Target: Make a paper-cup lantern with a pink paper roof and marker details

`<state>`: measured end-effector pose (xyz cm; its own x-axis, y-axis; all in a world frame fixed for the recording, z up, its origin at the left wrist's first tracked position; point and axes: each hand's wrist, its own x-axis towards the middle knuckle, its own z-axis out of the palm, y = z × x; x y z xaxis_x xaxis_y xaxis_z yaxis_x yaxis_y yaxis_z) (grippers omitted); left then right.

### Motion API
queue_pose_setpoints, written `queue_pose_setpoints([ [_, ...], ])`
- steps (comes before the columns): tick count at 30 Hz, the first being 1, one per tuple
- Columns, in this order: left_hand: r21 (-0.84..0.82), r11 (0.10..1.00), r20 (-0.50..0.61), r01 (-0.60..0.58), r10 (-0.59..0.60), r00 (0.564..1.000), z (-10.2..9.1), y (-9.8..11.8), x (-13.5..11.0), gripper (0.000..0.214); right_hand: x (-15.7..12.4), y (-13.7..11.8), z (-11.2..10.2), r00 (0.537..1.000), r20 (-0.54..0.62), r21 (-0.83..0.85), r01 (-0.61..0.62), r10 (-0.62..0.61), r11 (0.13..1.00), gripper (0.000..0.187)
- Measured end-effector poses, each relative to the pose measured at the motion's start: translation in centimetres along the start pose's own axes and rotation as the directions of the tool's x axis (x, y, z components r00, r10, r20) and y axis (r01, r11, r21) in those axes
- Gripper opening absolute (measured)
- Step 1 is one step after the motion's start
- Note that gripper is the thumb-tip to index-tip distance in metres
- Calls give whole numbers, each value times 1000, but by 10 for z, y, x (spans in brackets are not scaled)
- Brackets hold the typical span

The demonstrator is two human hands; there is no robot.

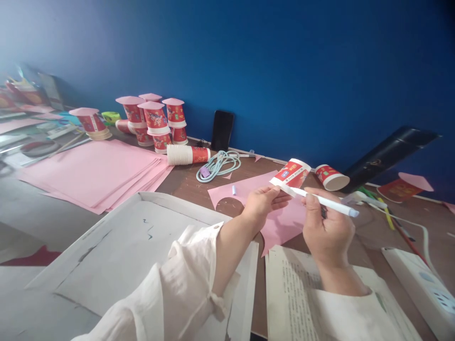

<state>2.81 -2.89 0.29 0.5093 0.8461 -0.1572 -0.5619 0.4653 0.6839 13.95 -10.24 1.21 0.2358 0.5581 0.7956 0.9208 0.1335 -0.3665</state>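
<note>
My left hand (262, 204) grips a red and white paper cup (292, 172) by its pale lower edge, and the cup is tilted. Wrapped round a white marker pen (329, 201) with a light blue end, my right hand (327, 228) points its tip at that edge. Whether the tip touches the cup I cannot tell. Under both hands lies a cut sheet of pink paper (284, 226), with a small light blue pen cap (233, 190) on it. Another paper cup (331, 178) rests on its side behind my right hand.
Pink-topped cups (156, 118) stand stacked at the back left, beside a nested cup stack (185, 155). Pink sheets (95, 173), a white box lid (142, 246), a coiled cable (222, 166), a phone (222, 130), an open book (287, 293) and a power strip (423, 284) lie around.
</note>
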Motion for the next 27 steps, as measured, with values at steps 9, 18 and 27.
queue_pose_setpoints([
  [9, 18, 999, 16, -27, 27, 1000, -2, -1, 0, 18, 1, -1, 0, 999, 23, 13, 49, -49, 999, 23],
  [18, 2, 1000, 2, -20, 20, 1000, -1, -2, 1, 17, 1, -1, 0, 999, -22, -18, 38, -39, 999, 24],
  [27, -87, 996, 9, 12, -11, 1000, -3, -1, 0, 15, 0, -1, -2, 995, -97, -14, -6, 5, 1000, 25],
])
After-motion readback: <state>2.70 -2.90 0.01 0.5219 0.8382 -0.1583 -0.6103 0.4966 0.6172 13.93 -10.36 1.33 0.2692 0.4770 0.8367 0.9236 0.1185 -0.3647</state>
